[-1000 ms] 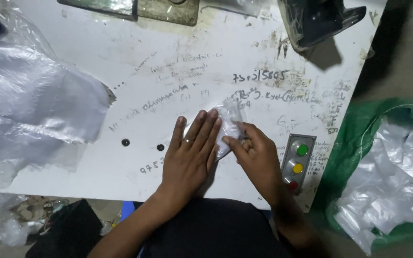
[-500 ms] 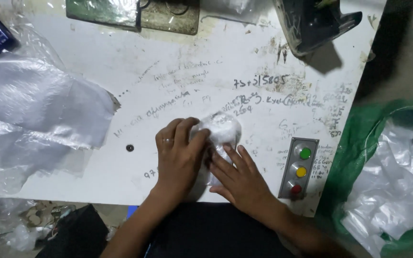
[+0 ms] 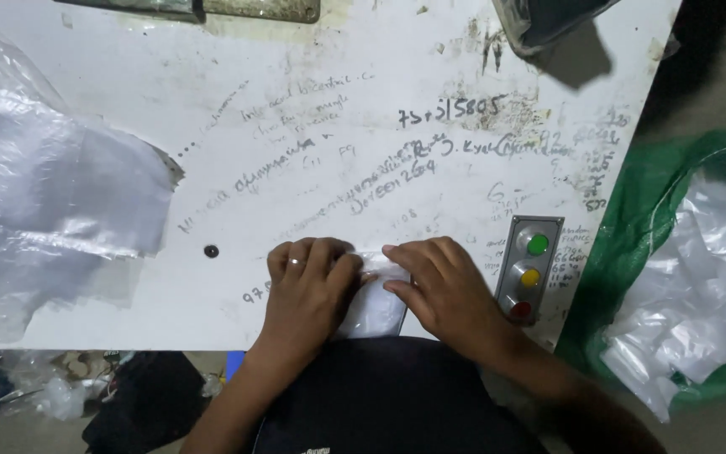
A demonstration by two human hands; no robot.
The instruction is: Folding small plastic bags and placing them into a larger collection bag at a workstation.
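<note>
— Pressing down with both hands, is that what the person is doing at the near edge of the table (image 3: pixel 212 101)?

— Yes. The left hand (image 3: pixel 304 290) lies palm-down with its fingers curled over the left side of a small clear plastic packet (image 3: pixel 373 309), and the right hand (image 3: pixel 443 290) covers the packet's right side. Fingertips of the two hands nearly meet over its top edge.

— Are they gripping it or just resting on it?

— Both hands are closed around the packet, fingers bent and pinching the crumpled upper part. How tight the pinch is, I cannot tell.

— Where does the packet sit?

— Flat on the white, scribbled-over tabletop, right at the edge closest to the person, between the two hands. Its lower part shows pale between the wrists.

— Anything on the left hand?

— A ring (image 3: pixel 295 262) on one finger.

— What lies around them?

— Just to the right of the right hand is a grey control box (image 3: pixel 531 271) set into the table, with a green, a yellow and a red button in a column. To the left, well apart, a big heap of clear plastic sheeting (image 3: pixel 52 210) spreads over the table's left side. A small dark hole (image 3: pixel 210 250) shows in the tabletop between that heap and the left hand.

— And beyond the table?

— On the right, a green sack (image 3: pixel 632 219) holds more crumpled clear plastic bags (image 3: pixel 699 286).
</note>
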